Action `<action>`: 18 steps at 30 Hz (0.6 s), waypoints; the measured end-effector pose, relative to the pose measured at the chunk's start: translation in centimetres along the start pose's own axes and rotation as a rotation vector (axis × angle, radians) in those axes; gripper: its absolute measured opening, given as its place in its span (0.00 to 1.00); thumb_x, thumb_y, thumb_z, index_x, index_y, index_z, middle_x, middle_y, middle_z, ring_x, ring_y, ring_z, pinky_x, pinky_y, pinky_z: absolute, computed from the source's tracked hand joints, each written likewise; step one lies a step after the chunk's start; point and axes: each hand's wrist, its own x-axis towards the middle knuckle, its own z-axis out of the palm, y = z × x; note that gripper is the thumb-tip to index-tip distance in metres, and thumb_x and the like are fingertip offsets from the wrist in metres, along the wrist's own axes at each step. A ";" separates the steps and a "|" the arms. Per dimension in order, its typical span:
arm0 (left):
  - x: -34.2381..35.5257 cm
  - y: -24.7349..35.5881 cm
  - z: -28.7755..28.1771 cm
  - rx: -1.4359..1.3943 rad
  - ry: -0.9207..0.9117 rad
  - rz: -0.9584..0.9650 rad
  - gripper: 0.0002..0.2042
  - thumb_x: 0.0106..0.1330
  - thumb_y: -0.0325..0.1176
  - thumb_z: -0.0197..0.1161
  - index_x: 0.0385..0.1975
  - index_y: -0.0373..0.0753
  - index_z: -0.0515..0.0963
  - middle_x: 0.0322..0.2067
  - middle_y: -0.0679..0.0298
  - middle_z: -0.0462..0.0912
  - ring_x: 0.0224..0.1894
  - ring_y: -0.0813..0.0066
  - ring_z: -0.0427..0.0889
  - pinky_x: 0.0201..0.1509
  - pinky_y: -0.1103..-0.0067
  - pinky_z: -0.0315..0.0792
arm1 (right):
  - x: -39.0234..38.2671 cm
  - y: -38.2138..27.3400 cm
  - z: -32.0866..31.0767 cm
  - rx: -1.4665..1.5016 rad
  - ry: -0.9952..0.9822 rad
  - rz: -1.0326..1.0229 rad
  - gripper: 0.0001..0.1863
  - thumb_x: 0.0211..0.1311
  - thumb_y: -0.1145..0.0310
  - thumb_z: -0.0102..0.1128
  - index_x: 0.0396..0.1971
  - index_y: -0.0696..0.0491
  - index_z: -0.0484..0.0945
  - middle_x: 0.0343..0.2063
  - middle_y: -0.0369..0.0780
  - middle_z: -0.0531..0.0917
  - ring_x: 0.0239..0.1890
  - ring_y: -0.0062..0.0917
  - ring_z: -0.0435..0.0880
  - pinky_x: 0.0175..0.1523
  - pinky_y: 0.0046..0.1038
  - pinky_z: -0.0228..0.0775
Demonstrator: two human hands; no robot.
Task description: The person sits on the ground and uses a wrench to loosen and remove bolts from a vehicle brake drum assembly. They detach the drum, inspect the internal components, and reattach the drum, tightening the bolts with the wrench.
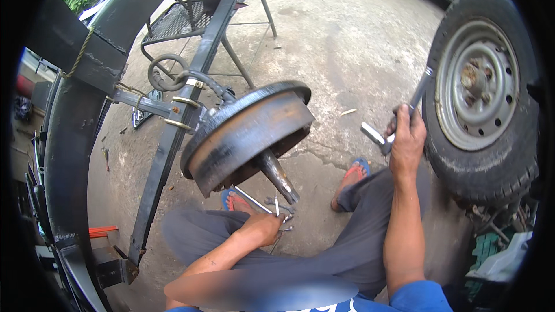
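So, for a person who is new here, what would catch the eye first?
Probably the rusty drum near the middle, with its shaft slanting down toward the person's legs. Then the big wheel at the right, and, just left of it, the tool in the right grip.

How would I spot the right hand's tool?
Find the big wheel at the picture's right. Just left of it, the right hand grips a long tool. Its dark shaft and stubby, shiny cylinder set it apart from the slim silver rod at the left hand.
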 end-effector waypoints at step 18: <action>3.0 -0.3 0.6 -0.170 0.153 0.248 0.16 0.70 0.39 0.59 0.47 0.32 0.77 0.44 0.44 0.83 0.45 0.44 0.84 0.50 0.57 0.78 | -1.0 2.1 5.2 -0.489 -0.178 -0.079 0.15 0.75 0.62 0.56 0.34 0.60 0.79 0.18 0.33 0.72 0.22 0.17 0.68 0.27 0.26 0.59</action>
